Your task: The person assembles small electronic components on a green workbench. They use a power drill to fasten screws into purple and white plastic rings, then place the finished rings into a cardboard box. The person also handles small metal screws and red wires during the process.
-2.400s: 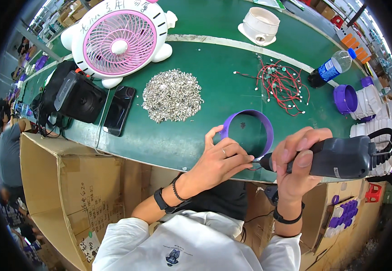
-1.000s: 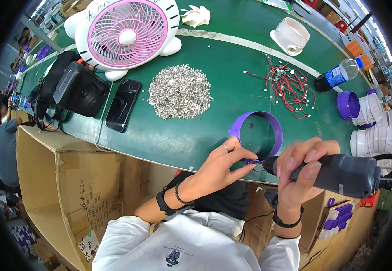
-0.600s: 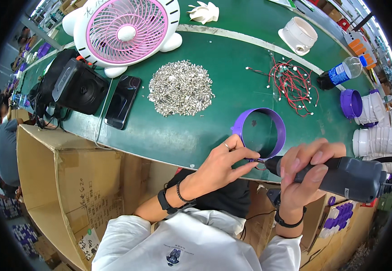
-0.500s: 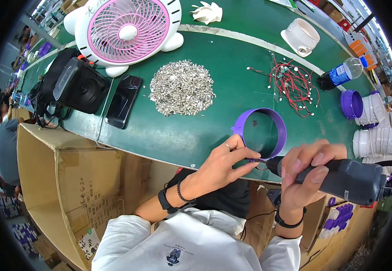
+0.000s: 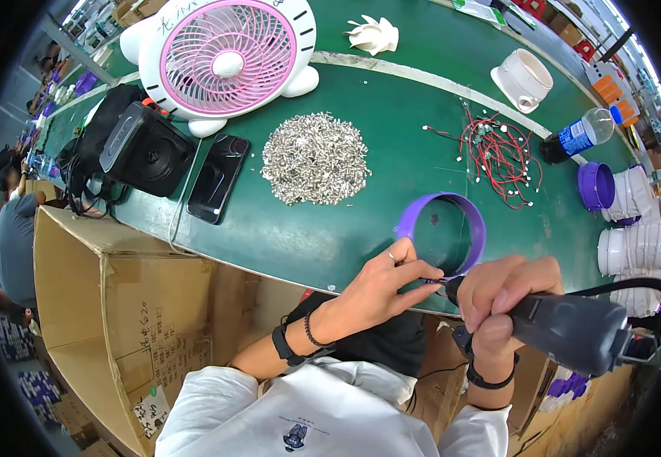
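Observation:
A purple plastic ring lies on the green table near its front edge. My left hand pinches the ring's near rim between thumb and fingers. My right hand grips a dark grey electric screwdriver, and its tip meets the ring's near rim beside my left fingertips. A black cable runs from the screwdriver's back end off to the right.
A heap of silver screws lies mid-table, red wire leads to its right. A pink and white fan, a black speaker and a phone stand at left. White and purple housings stack at right. An open cardboard box stands below the table.
The ring, both hands and the screwdriver keep their hold on each other. The view has shifted a little, so the table things sit slightly lower and to the right.

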Tool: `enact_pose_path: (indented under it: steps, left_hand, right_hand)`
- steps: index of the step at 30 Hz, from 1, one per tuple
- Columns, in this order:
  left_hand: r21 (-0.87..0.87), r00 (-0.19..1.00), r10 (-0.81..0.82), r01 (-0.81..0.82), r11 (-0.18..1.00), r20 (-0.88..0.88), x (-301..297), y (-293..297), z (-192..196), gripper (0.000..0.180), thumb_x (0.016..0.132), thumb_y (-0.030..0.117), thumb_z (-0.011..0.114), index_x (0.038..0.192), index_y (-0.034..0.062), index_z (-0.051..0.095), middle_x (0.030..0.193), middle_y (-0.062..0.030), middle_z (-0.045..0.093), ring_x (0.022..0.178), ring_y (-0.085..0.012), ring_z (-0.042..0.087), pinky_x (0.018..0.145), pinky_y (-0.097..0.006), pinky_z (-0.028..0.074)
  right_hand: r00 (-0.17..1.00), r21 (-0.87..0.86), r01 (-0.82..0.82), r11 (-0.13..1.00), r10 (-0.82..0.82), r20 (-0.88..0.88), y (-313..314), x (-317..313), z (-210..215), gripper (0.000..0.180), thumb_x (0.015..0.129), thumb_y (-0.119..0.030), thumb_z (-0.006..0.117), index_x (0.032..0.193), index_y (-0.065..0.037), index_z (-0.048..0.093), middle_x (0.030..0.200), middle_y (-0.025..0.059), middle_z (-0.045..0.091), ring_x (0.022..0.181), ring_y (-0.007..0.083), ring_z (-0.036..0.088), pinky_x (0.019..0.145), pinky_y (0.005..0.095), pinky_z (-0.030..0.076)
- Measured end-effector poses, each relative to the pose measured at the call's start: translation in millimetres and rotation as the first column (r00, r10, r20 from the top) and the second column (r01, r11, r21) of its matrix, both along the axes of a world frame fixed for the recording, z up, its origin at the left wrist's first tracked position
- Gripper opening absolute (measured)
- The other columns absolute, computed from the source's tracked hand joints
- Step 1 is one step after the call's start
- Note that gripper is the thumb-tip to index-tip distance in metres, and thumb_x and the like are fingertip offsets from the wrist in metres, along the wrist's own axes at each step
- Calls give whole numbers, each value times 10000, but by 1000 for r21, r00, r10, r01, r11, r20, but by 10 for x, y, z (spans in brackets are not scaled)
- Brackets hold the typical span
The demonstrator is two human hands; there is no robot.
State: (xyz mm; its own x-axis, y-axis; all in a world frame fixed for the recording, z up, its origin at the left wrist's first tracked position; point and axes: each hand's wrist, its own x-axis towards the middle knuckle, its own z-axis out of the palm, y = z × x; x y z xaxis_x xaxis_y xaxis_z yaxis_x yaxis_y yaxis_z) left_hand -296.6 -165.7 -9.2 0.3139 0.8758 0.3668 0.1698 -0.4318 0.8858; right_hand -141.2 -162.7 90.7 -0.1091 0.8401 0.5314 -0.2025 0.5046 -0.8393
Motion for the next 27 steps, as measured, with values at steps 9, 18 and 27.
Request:
enact_pose_path:
  steps: [9,18,27]
  left_hand:
    - [43,999,-2,0,999,38,18,3,-16,295,789,81,827,1077,95,766,787,-41,506,729,-187,492,622,-312,425]
    - [14,979,188,-190,982,80,-111,32,222,209,796,70,822,976,85,718,773,-4,491,674,-124,448,576,-278,346]
    - [517,540,659,-414,749,-523,-610,494,565,340,812,191,751,1115,126,612,1322,-132,496,1288,-342,460,1076,-678,220]
  right_hand:
    - [986,-67,3,998,-14,-168,10,-26,71,334,903,-145,752,983,-64,438,710,57,537,531,107,502,489,247,454]
    - [948,53,232,971,-214,-234,-65,116,368,390,978,-380,668,1017,-76,425,790,79,545,503,115,504,437,238,431]
    - [894,-47,419,907,-402,199,87,697,-71,801,889,-173,735,1514,32,279,1407,284,507,1292,314,529,1125,450,371]
